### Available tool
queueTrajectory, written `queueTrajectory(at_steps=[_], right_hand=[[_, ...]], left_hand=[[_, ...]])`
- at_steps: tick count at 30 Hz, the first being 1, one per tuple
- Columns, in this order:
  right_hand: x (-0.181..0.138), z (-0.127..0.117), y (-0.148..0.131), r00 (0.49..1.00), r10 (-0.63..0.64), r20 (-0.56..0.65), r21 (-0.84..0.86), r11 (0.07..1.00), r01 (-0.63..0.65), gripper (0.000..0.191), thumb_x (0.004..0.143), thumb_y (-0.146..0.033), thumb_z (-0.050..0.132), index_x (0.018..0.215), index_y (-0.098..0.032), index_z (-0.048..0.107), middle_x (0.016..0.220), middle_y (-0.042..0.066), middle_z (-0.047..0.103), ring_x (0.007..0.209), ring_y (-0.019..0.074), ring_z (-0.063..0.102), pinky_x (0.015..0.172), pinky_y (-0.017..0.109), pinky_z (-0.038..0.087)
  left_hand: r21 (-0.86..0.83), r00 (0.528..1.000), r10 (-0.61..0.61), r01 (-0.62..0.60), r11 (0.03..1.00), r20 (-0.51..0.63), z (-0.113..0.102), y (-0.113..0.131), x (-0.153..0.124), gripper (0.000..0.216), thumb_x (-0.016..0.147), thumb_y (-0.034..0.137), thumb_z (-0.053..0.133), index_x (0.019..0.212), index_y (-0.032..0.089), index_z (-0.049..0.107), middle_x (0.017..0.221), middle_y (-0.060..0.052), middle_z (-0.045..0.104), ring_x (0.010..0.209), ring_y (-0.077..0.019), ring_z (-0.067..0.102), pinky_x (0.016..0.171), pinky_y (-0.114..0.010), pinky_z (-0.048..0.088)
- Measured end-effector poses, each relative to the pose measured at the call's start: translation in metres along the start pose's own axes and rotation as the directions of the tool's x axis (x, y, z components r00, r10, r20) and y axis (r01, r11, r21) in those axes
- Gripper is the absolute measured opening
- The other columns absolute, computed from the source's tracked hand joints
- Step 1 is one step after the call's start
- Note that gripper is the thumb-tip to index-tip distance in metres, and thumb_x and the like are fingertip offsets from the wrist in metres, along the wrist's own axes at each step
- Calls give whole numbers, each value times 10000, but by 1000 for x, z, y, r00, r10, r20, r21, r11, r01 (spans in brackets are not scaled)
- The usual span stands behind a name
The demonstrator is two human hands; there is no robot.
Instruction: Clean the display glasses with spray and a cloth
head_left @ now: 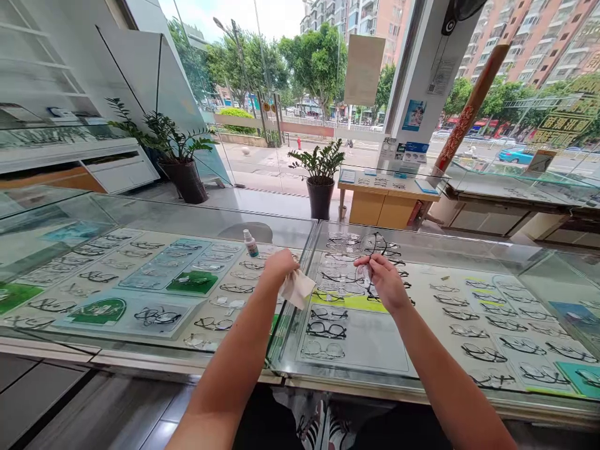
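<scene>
Over the glass display counter, my right hand (388, 282) is closed on a pair of dark-rimmed eyeglasses (374, 244), held up on edge with one lens above the fingers. My left hand (280, 265) is closed on a pale cleaning cloth (297, 289), which hangs down over the seam between two showcases. Just left of that hand stands a small white spray bottle (250, 244) with a blue label. Behind and below the held pair, rows of eyeglasses (327, 329) lie in the case.
The glass counter (225, 215) runs across the whole view, with many more frames inside. Beyond it stand two potted plants (320, 194) (185, 178), a wooden display table (382, 209) and glass doors to the street. A round stool (253, 231) shows behind the glass.
</scene>
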State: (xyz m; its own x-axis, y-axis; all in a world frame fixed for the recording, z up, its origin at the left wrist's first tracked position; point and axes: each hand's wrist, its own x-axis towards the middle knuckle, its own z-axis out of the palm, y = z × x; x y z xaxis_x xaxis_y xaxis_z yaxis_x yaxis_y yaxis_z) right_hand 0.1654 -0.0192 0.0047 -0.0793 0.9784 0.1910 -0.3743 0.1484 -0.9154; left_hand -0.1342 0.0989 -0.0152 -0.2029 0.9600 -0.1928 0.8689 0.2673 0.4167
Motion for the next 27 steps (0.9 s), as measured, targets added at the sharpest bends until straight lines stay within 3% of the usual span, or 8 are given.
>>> queueTrajectory(at_steps=[4, 8, 12, 14, 16, 18, 22, 27], right_hand=[[1, 0, 0, 1000, 4, 5, 1, 1000, -4, 251, 876, -467, 828, 837, -247, 713, 986, 61, 816, 826, 199, 604, 745, 332, 473], [1, -1, 1, 1000, 2, 13, 5, 1000, -2, 253, 877, -473, 829, 857, -245, 722, 985, 62, 815, 798, 193, 595, 743, 334, 474], [0, -2, 0, 1000, -12, 29, 5, 1000, 12, 227, 912, -461, 807, 890, -244, 744, 1020, 61, 812, 805, 185, 590, 763, 333, 472], [-3, 0, -2, 998, -31, 48, 3, 1000, 31, 211, 937, -453, 787, 895, -250, 746, 1035, 59, 809, 825, 189, 597, 789, 340, 475], [-5, 2, -3, 996, -49, 80, -13, 999, 51, 210, 955, -453, 770, 895, -253, 746, 1029, 60, 804, 851, 201, 608, 818, 353, 479], [-8, 4, -3, 991, -59, 119, -42, 997, 64, 217, 962, -459, 763, 901, -252, 750, 1023, 64, 800, 881, 215, 621, 843, 367, 479], [-9, 4, 2, 980, -59, 192, -109, 991, 81, 216, 993, -462, 734, 981, -254, 790, 1043, 63, 804, 938, 228, 634, 890, 376, 469], [-9, 2, 3, 970, -69, 231, -190, 975, 114, 233, 1007, -467, 721, 1007, -254, 814, 1023, 54, 781, 905, 218, 610, 878, 367, 481]], left_hand=[[-84, 999, 4, -8, 996, -48, -10, -2, 0, 190, 857, 373, 718, 882, 189, 675, 1019, -210, 778, 1024, -402, 726, 833, -420, 508], [-250, 973, 78, -132, 959, -215, -27, 3, -12, 296, 970, 465, 578, 848, 201, 633, 958, -172, 747, 980, -354, 688, 803, -394, 476], [-443, 926, 126, -286, 849, -357, -37, 17, -30, 437, 1033, 589, 429, 969, 205, 626, 920, -92, 716, 869, -249, 661, 756, -338, 488], [-623, 934, 152, -331, 708, -324, -35, 29, -42, 487, 992, 661, 478, 1019, 200, 632, 841, -45, 688, 764, -204, 641, 690, -304, 496], [-878, 956, 211, -275, 392, -205, -31, 41, -54, 530, 832, 682, 721, 1029, 195, 647, 813, -13, 678, 732, -185, 636, 668, -285, 506], [-971, 952, 286, -162, 174, -108, -24, 53, -66, 556, 703, 605, 877, 1007, 192, 663, 837, -6, 698, 772, -183, 663, 689, -273, 524], [-999, 921, 389, 11, 50, 29, -4, 71, -84, 465, 721, 483, 922, 982, 169, 700, 877, -18, 731, 784, -158, 671, 687, -243, 525], [-999, 820, 570, 47, 24, 52, 15, 77, -95, 444, 840, 520, 885, 1045, 143, 770, 896, -49, 761, 756, -155, 673, 674, -250, 522]])
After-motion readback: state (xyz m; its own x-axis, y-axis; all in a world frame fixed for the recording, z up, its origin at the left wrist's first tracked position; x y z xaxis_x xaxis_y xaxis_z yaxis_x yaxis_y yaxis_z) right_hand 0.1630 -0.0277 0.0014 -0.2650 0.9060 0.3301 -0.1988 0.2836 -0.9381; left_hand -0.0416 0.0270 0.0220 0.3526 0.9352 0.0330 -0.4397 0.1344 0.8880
